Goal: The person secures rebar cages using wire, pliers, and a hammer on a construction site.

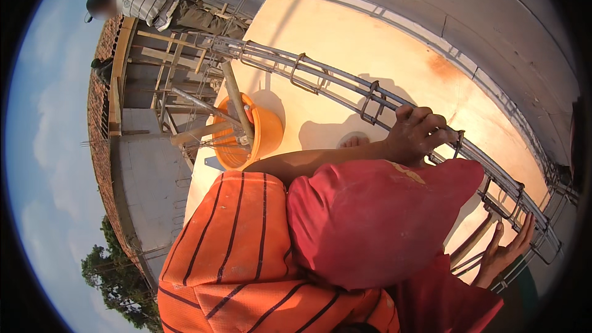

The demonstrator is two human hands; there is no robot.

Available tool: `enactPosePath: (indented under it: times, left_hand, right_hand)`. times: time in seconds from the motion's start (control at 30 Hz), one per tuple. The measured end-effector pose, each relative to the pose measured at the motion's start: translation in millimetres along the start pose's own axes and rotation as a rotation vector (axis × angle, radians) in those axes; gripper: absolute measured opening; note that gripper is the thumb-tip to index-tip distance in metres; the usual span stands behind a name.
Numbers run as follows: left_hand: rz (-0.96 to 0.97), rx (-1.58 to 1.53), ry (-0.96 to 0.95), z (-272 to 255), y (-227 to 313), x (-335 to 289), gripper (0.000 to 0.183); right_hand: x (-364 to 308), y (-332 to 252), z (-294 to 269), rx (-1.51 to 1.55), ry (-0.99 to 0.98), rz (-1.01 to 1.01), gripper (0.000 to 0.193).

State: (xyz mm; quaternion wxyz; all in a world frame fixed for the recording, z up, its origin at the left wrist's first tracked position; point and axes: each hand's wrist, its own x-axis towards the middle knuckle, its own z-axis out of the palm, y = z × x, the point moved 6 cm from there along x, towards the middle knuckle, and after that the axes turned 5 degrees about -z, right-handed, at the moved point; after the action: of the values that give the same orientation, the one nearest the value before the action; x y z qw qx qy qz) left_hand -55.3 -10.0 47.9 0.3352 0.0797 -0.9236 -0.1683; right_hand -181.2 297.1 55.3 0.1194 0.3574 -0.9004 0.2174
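A long rebar cage (345,80), steel bars tied with square stirrups, runs slantwise from the upper left to the lower right across a pale board. My left hand (418,132) is closed around its bars near the middle, fingers curled over the top. Farther along, by the cage's lower right end, my right hand (507,251) is open. Its fingers are stretched out against or just beside the bars; contact is hard to make out. My red shorts and orange striped shirt fill the space below, and part of my bare foot (354,140) shows on the board.
An orange bucket (268,129) holding wooden sticks and a metal tube stands left of my arm. A co-worker in a striped shirt (140,1) is near the cage's far end. Grey walls (493,18) border the right, with timber framing (166,55) and a tiled roof edge leftward.
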Motion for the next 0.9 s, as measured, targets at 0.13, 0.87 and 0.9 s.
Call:
enactPosePath:
  times: [0.13, 0.87, 0.9]
  left_hand:
    - [-0.087, -0.126, -0.215, 6.2, -11.5, 31.0, 0.058]
    - [-0.315, 0.116, -0.579, 13.1, 0.4, 70.9, 0.058]
    - [-0.307, 0.109, -0.583, 14.3, -0.7, 72.5, 0.058]
  right_hand:
    - [42.6, -0.9, 5.2, -0.164, -0.142, -0.047, 0.06]
    - [94.4, -7.0, 5.3, 0.009, -0.254, 0.016, 0.073]
    - [89.5, -5.6, 8.8, 0.003, -0.252, 0.025, 0.073]
